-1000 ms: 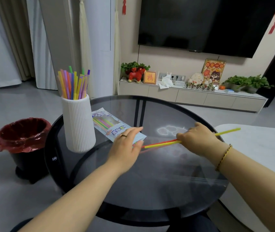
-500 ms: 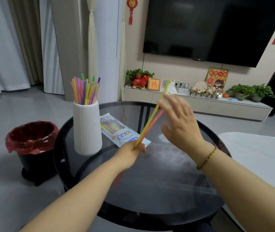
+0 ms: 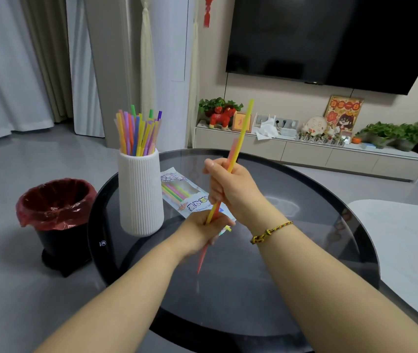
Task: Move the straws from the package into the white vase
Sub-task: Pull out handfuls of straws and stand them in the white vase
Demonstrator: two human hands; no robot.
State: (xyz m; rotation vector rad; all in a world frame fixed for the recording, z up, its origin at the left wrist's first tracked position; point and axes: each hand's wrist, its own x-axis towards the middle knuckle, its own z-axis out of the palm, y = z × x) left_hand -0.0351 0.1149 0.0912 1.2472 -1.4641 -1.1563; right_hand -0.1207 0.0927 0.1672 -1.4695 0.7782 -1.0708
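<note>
A yellow straw (image 3: 243,128) and a red straw (image 3: 233,149) stand nearly upright above the glass table (image 3: 304,225), leaning right at the top. My left hand (image 3: 203,233) grips them low down and my right hand (image 3: 231,189) is closed round them higher up. The red straw's lower tip pokes out below my left hand. The ribbed white vase (image 3: 140,194) stands to the left of my hands with several coloured straws (image 3: 138,133) in it. Between the vase and my hands the package (image 3: 177,192) lies flat, more straws showing inside.
A black bin with a red liner (image 3: 55,210) stands on the floor left of the table. A white surface (image 3: 401,240) lies past the table's right edge. Behind are a TV (image 3: 330,39), a low cabinet (image 3: 304,151) with ornaments and plants, and curtains.
The two straws have swung from lying flat to near upright. My left hand left the package and took their lower end. My right hand let go briefly, then closed round them higher up.
</note>
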